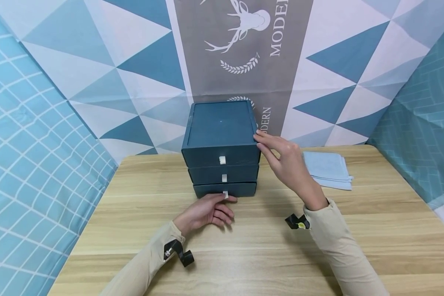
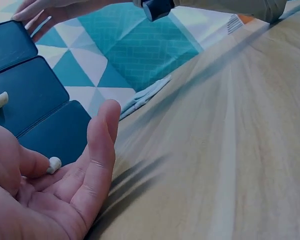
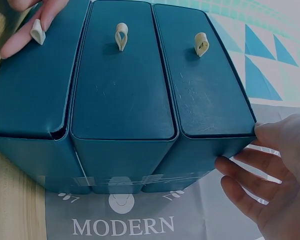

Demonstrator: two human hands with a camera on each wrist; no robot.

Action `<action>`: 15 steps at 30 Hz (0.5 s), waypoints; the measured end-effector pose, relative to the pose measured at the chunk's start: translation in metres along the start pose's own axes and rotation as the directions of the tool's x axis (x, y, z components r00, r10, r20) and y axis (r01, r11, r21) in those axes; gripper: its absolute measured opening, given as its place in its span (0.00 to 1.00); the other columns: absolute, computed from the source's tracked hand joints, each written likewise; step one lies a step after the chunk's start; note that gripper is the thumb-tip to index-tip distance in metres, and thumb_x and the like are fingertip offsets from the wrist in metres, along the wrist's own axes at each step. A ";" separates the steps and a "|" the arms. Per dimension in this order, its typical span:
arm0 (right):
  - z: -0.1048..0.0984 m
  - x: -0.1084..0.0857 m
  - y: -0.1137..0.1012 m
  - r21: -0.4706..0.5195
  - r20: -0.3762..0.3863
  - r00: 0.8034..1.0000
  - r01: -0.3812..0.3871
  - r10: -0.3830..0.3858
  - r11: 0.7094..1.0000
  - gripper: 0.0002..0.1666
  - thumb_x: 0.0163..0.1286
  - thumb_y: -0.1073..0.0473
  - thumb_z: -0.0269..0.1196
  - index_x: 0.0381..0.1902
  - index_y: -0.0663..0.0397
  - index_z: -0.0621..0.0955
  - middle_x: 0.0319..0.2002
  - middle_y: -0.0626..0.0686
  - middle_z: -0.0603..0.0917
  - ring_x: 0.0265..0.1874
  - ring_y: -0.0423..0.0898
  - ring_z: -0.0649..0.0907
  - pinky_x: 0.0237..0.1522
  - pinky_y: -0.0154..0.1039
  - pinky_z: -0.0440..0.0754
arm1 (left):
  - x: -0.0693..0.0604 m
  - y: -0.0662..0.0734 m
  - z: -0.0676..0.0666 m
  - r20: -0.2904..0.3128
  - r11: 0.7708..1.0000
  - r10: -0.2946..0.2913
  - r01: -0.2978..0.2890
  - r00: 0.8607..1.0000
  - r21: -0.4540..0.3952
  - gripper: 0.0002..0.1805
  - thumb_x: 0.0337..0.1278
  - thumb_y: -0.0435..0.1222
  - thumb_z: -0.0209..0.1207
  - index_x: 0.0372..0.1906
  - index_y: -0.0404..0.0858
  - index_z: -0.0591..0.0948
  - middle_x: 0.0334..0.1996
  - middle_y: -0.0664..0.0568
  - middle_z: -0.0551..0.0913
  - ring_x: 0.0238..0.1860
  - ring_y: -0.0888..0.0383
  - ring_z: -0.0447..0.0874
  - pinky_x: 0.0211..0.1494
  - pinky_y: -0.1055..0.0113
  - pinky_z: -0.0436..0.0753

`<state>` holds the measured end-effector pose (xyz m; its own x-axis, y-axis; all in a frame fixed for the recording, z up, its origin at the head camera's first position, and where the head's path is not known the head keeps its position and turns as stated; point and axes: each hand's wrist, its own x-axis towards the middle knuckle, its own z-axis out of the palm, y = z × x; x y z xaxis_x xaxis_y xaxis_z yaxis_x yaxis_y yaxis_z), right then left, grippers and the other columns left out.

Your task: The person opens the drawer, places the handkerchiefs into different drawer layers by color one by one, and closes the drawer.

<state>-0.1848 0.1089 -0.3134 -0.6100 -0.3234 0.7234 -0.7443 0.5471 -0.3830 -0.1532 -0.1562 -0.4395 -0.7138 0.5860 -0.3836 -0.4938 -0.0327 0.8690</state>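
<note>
A dark blue drawer unit with three stacked drawers stands toward the back of the wooden table. Each drawer front carries a small whitish pull tab. Low at the front, my left hand pinches the bottom drawer's pull tab between thumb and index finger, the other fingers loosely bent below. The bottom drawer shows a narrow gap at its edge in the right wrist view. My right hand touches the unit's upper right corner, thumb at the front edge and fairly straight fingers against the side.
A folded light blue cloth lies on the table to the right of the unit. Patterned wall sheets hang behind and at both sides. Dark camera mounts are strapped to both sleeves.
</note>
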 end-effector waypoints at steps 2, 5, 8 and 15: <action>0.000 0.000 0.000 0.003 0.001 1.000 0.000 0.000 1.000 0.17 0.74 0.60 0.61 0.58 0.55 0.83 0.62 0.52 0.80 0.58 0.52 0.82 0.52 0.51 0.83 | -0.002 -0.001 0.001 -0.009 1.000 0.001 -0.001 1.000 0.024 0.25 0.81 0.43 0.40 0.68 0.33 0.71 0.38 0.42 0.87 0.34 0.51 0.89 0.35 0.59 0.87; 0.000 0.000 0.000 0.005 0.001 1.000 0.005 -0.005 1.000 0.17 0.74 0.60 0.61 0.58 0.55 0.83 0.62 0.52 0.80 0.59 0.52 0.81 0.52 0.52 0.82 | -0.006 -0.001 0.004 -0.025 0.998 -0.002 0.004 1.000 0.067 0.24 0.80 0.43 0.40 0.66 0.32 0.73 0.40 0.38 0.87 0.34 0.50 0.90 0.36 0.56 0.88; 0.000 0.000 0.000 0.005 0.000 1.000 0.007 -0.007 1.000 0.17 0.74 0.60 0.61 0.59 0.55 0.83 0.62 0.52 0.80 0.59 0.52 0.81 0.53 0.52 0.82 | -0.009 -0.002 0.006 -0.030 0.996 -0.007 0.009 1.000 0.094 0.23 0.80 0.42 0.41 0.64 0.31 0.74 0.41 0.36 0.86 0.35 0.48 0.90 0.37 0.54 0.88; 0.000 0.000 -0.001 0.006 0.006 1.000 -0.003 0.003 1.000 0.18 0.74 0.60 0.61 0.59 0.55 0.83 0.62 0.52 0.80 0.60 0.52 0.81 0.54 0.52 0.82 | -0.019 -0.004 0.012 -0.006 0.995 -0.044 0.044 0.999 0.089 0.23 0.80 0.42 0.41 0.63 0.30 0.73 0.45 0.34 0.85 0.39 0.46 0.90 0.40 0.51 0.87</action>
<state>-0.1836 0.1084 -0.3125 -0.6135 -0.3267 0.7189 -0.7442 0.5436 -0.3881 -0.1312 -0.1578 -0.4322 -0.6942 0.5821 -0.4233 -0.4787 0.0658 0.8755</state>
